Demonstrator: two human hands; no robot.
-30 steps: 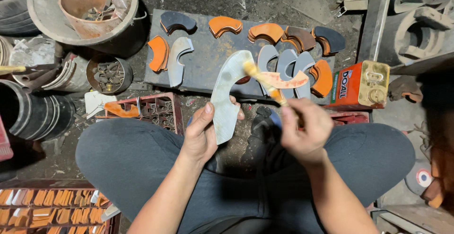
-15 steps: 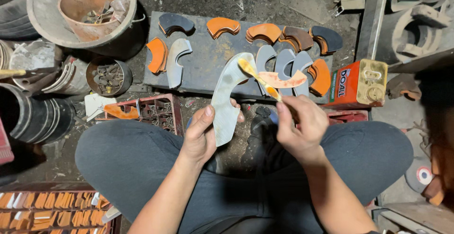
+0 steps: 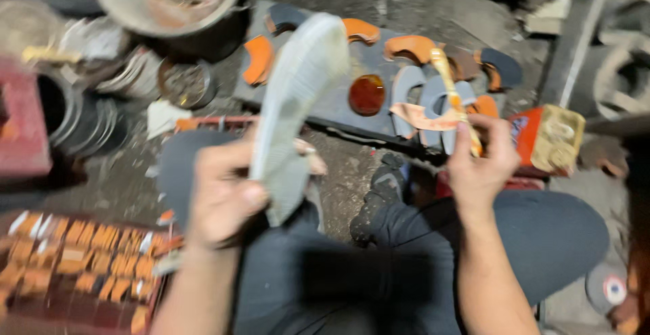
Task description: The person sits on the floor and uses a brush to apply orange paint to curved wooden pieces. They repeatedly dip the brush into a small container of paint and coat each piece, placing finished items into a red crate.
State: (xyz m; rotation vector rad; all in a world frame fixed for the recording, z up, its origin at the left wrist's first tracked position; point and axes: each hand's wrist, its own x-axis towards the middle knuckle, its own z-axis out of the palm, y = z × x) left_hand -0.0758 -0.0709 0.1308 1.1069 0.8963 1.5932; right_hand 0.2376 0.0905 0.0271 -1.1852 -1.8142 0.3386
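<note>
Clamped in the left hand (image 3: 220,196), the pale grey shoe sole (image 3: 296,108) stands raised over the lap; right hand (image 3: 479,166) pinches a yellow-handled brush (image 3: 452,95); strokes should stay thin and even

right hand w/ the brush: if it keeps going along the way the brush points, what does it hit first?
Probably the curved pieces on the dark board: the right hand aims its brush up toward the orange piece. Blur hides depth, so it may pass above them.

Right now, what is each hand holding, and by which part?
The left hand grips the pale grey shoe sole by its lower end. The right hand holds a thin yellow brush by its handle.
</note>
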